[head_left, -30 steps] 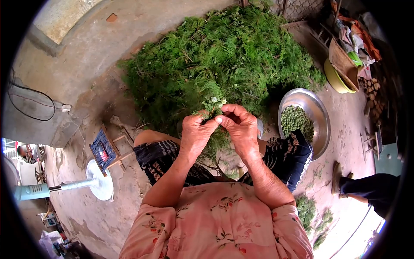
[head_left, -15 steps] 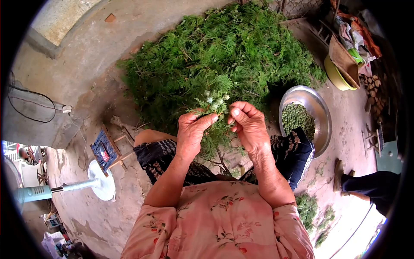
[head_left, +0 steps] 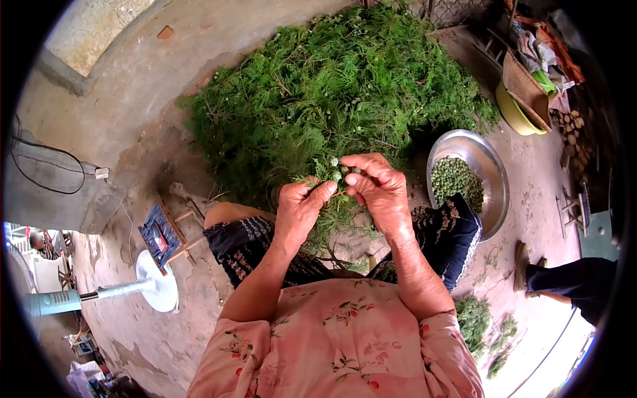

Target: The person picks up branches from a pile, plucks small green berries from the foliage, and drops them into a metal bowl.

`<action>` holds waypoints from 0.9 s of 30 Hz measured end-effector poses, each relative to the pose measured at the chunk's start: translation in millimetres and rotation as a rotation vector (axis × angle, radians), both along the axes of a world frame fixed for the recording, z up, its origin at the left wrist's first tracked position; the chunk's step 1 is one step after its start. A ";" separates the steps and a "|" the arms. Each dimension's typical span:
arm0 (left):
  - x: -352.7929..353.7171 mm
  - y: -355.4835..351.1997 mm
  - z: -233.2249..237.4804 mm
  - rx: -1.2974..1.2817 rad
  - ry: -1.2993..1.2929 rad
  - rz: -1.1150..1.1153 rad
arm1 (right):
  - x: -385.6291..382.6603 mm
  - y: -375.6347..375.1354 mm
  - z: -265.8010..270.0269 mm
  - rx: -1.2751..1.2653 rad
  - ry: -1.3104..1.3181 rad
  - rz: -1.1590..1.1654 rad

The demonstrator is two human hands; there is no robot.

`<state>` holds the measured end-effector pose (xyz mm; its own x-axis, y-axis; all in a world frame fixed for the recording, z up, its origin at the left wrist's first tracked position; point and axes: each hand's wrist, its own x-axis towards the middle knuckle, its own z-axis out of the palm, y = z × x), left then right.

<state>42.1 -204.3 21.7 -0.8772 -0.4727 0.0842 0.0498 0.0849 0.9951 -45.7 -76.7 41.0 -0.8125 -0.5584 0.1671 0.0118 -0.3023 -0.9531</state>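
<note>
My left hand (head_left: 296,209) pinches a feathery evergreen sprig (head_left: 309,174) between thumb and fingers. Pale green, knobby cones (head_left: 336,176) stick out at its tip. Close on the right, my right hand (head_left: 383,196) has its thumb and fingertips closed at these cones, with a small green one showing between them. Both hands are above my lap, in front of a big heap of green evergreen branches (head_left: 318,86). Beside my right knee, a metal basin (head_left: 494,172) contains many loose green cones (head_left: 455,184).
A yellow tub (head_left: 514,113) with a woven basket (head_left: 527,89) stands at the back right. To the left are a small wooden stool (head_left: 159,232) and a fan's round base (head_left: 162,282). Another person's leg (head_left: 564,278) shows at right, near loose sprigs (head_left: 474,325).
My right hand has moved slightly left and closer to my left hand, its fingers now at the cones. The cone cluster has shifted down and looks smaller.
</note>
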 end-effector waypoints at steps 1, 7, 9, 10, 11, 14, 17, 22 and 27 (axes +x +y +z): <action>0.9 1.0 3.4 -0.001 -0.001 -0.002 | -0.1 0.2 -1.9 -0.001 -0.001 -0.002; 5.2 6.7 13.8 0.143 -0.047 -0.034 | -2.3 6.4 -4.3 0.034 0.015 -0.014; 9.3 6.8 15.9 0.126 -0.126 -0.046 | -8.5 13.5 -3.3 -0.184 -0.463 0.074; 10.8 6.9 13.3 0.126 -0.127 -0.046 | -10.7 10.5 0.9 -0.255 -0.546 0.001; 12.2 6.5 7.7 0.072 -0.138 -0.039 | -13.0 10.4 -0.6 -0.286 -0.579 0.000; 12.9 6.4 -3.0 0.011 -0.101 -0.020 | -11.2 9.0 6.6 -0.334 -0.697 -0.012; 12.5 9.2 6.6 -0.134 -0.118 0.000 | -11.2 14.3 -3.8 -0.319 -0.666 0.061; 12.7 12.0 5.7 -0.331 -0.051 -0.024 | 3.6 10.1 0.7 0.058 -0.187 0.005; 11.9 15.6 10.1 -0.241 -0.027 -0.051 | 5.6 7.1 -9.4 0.134 0.008 -0.074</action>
